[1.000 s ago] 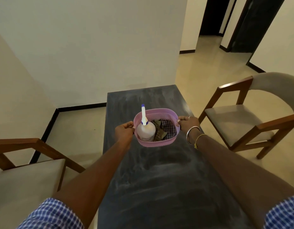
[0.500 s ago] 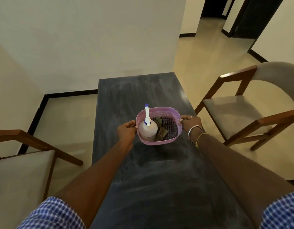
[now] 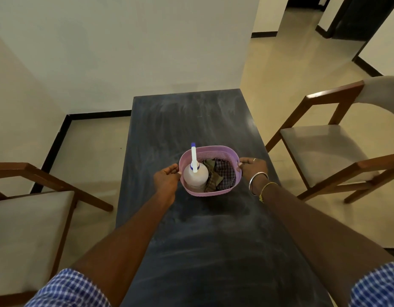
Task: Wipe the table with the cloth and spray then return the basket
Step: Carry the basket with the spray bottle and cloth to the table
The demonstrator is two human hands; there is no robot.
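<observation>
A pink plastic basket (image 3: 213, 151) is over the middle of the dark grey table (image 3: 187, 120); whether it rests on the top I cannot tell. Inside it stand a white spray bottle (image 3: 196, 175) with a blue-tipped nozzle on the left and a crumpled checked cloth (image 3: 221, 176) on the right. My left hand (image 3: 166, 179) grips the basket's left rim. My right hand (image 3: 252, 166), with bangles on the wrist, grips the right rim. The tabletop looks dusty and smeared.
A wooden chair (image 3: 328, 147) with a grey seat stands at the table's right side. Another wooden chair (image 3: 25, 218) stands at the left. A white wall closes the far end, and a tiled floor leads to a dark doorway (image 3: 355, 16) at the back right.
The view has tilted down and drawn closer to the table. The basket, held in both hands, has come lower over the tabletop. The grip of both hands is unchanged.
</observation>
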